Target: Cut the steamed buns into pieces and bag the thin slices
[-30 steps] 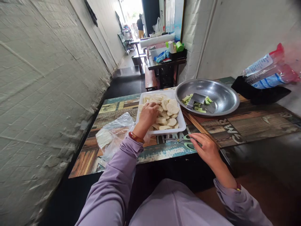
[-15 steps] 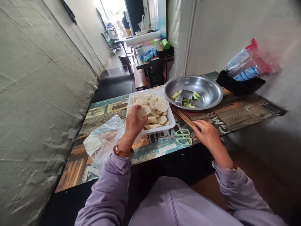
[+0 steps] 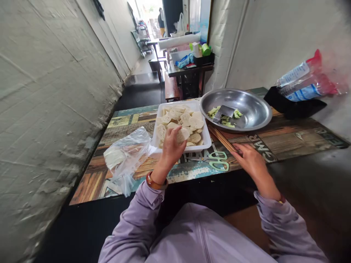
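Note:
In the head view my left hand (image 3: 172, 148) is closed over the front of a white plastic tray (image 3: 207, 142), with a pale round slice (image 3: 183, 135) between thumb and fingers. Many similar slices (image 3: 195, 122) are heaped in the tray; their exact kind is unclear. To the right, the fingers of my right hand (image 3: 251, 157) close on the near end of a bundle of thin wooden skewers (image 3: 221, 137), which lies along the table beside the bowl. Green-handled scissors (image 3: 219, 160) rest between the hands, in front of the tray.
A wide steel bowl (image 3: 255, 113) holds pale-green vegetable pieces (image 3: 237, 113) and a flat metal blade (image 3: 225, 110). A clear plastic bag (image 3: 127, 159) with something white lies on the left. Packets stand in a black holder (image 3: 293, 106) by the right wall.
The camera view has shifted, moving the scene right. My left hand, with the pale slice, has moved rightward along the tray's front. My right hand stays at the skewers' end, its fingers curled more.

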Motion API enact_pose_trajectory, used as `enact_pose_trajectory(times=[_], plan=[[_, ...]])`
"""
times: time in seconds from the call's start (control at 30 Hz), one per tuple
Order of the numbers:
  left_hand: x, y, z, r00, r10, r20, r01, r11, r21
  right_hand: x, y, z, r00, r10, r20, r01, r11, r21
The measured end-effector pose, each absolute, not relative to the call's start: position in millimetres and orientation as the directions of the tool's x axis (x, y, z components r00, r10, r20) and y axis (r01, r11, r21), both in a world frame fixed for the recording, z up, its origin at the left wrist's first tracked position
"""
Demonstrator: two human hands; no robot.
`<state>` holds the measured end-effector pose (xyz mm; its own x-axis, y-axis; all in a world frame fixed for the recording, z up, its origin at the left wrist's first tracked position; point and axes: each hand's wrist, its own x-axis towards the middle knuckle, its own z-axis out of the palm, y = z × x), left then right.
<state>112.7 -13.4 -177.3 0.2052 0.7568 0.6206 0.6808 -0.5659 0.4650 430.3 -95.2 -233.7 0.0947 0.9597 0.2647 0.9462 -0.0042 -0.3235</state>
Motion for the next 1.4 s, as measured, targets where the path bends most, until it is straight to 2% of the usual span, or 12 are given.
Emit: enact_pose_trajectory(times=[0.17,0.33,0.43,0.57,0.73,0.93,1.1,1.23,1.4], plan=[[121,-24,-183,0.222,0.737,0.638,0.711,-0.571,0.411,450,-130,-241,0.128,0.945,0.301,0.926,-0.005,-0.378],[121,-20,-177,0.230,0.786,0.574,0.837,-0.461,0.296,461,-153,-253,0.200,0.943,0.267,0.868,-0.044,-0.494],[126,-26,-169,0.226,0.775,0.590,0.833,-0.468,0.295,452,-156,-255,0.240,0.938,0.251,0.828,-0.062,-0.557],[153,-57,-171,0.309,0.704,0.640,0.675,-0.636,0.375,432,-152,-254,0.269,0.942,0.201,0.791,-0.097,-0.604],[202,-93,-199,0.574,0.633,0.520,0.445,-0.774,0.450,420,-149,-251,0.284,0.950,0.129,0.733,-0.128,-0.669],[236,-85,-227,0.731,0.528,0.433,0.362,-0.837,0.410,423,-156,-251,0.294,0.939,0.177,0.746,-0.110,-0.657],[237,-77,-240,0.748,0.564,0.350,0.417,-0.810,0.413,425,-168,-252,0.264,0.938,0.225,0.773,-0.066,-0.631],[234,-79,-246,0.737,0.571,0.361,0.431,-0.809,0.400,427,-177,-251,0.239,0.940,0.245,0.790,-0.041,-0.612],[238,-77,-243,0.824,0.467,0.322,0.376,-0.874,0.307,424,-179,-247,0.223,0.948,0.227,0.809,-0.050,-0.585]])
